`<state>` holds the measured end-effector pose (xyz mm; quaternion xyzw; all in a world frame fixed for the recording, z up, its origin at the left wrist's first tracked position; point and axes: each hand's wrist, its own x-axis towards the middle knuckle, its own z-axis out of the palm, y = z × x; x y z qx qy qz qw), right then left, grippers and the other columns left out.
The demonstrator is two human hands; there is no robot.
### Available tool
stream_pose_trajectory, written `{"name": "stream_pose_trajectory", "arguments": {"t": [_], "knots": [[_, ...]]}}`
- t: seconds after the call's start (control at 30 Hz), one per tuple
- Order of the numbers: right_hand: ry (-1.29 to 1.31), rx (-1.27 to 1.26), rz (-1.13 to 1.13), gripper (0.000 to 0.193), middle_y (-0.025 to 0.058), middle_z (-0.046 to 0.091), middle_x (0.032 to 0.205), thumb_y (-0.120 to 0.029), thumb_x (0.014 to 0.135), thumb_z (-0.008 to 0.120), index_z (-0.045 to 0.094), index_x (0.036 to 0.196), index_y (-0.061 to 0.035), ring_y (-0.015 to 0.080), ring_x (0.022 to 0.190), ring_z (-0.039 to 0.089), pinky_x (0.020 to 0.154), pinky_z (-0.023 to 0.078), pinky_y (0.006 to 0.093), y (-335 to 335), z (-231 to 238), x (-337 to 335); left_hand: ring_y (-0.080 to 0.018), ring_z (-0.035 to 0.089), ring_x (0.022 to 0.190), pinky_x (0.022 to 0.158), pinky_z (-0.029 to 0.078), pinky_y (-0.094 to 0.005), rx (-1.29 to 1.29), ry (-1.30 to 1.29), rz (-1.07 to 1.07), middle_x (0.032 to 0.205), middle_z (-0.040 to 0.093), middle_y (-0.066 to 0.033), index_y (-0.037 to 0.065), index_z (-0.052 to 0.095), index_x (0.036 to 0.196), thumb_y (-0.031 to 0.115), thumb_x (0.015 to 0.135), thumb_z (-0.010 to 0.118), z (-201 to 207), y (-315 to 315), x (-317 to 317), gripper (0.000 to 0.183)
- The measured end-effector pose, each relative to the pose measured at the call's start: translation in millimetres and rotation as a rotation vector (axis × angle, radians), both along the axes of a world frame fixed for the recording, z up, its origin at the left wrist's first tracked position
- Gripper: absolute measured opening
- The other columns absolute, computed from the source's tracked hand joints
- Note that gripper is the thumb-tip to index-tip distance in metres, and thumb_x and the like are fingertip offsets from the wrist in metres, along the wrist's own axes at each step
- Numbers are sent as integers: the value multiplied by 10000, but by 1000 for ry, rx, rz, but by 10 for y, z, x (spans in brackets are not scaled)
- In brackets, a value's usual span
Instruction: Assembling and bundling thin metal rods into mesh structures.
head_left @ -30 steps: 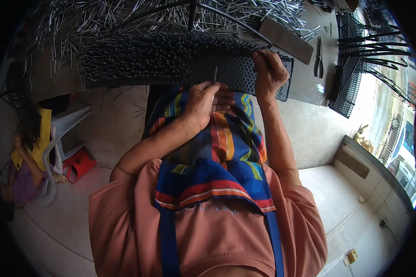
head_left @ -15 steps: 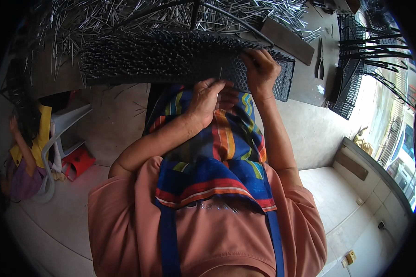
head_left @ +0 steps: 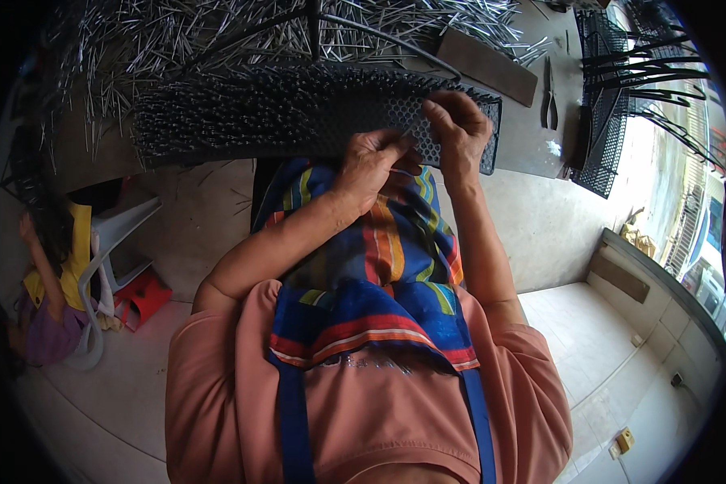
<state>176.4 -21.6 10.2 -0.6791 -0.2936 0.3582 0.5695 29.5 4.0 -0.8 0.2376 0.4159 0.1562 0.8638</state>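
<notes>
A long black perforated panel (head_left: 331, 133) lies crosswise before me, with round holes bare toward its right part. Thin dark metal pins (head_left: 218, 105) stand densely over its left and middle. At the panel's front edge, my left hand (head_left: 367, 169) is closed, thumb against fingers, on a thin metal pin (head_left: 409, 127) that points up and to the right. My right hand (head_left: 464, 137) hovers over the panel's right part, its fingers curled toward the thumb; whatever they hold, if anything, is too small to make out.
A heap of loose metal rods (head_left: 137, 48) covers the back of the table. At the right lie a flat dark bar (head_left: 488, 67), pliers (head_left: 549, 97) and black mesh pieces (head_left: 605, 121). Another person's arm (head_left: 47, 262) and a grey chair (head_left: 105, 242) are at left.
My right hand has drawn slightly back and down over the panel, its thumb turning toward my left hand. My left hand has shifted a little right, and the pin has tilted rightward.
</notes>
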Motion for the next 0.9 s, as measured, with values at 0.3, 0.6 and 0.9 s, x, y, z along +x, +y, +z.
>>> {"name": "stream_pose_trajectory", "arguments": {"t": [0.3, 0.6, 0.9], "knots": [[-864, 109, 120, 337, 81, 623, 801, -66, 712, 779, 697, 1039, -73, 176, 616, 611, 552, 478, 290, 327, -17, -93, -199, 684, 687, 624, 604, -366, -7, -12, 39, 820, 690, -105, 14, 664, 987, 172, 934, 594, -175, -117, -110, 180], [-957, 112, 102, 109, 86, 630, 742, -117, 772, 731, 715, 875, -86, 266, 623, 634, 548, 478, 329, 274, -152, 11, -188, 681, 659, 583, 587, -340, 1, -36, 74, 803, 689, -95, 33, 659, 968, 176, 942, 574, -189, -95, -193, 168], [-1214, 20, 366, 209, 64, 618, 754, -148, 829, 679, 703, 1036, -138, 270, 613, 626, 522, 474, 359, 285, -67, -8, -158, 678, 638, 528, 554, -272, -102, -98, 144, 785, 695, -75, 55, 670, 961, 202, 942, 566, -190, -128, -165, 181]]}}
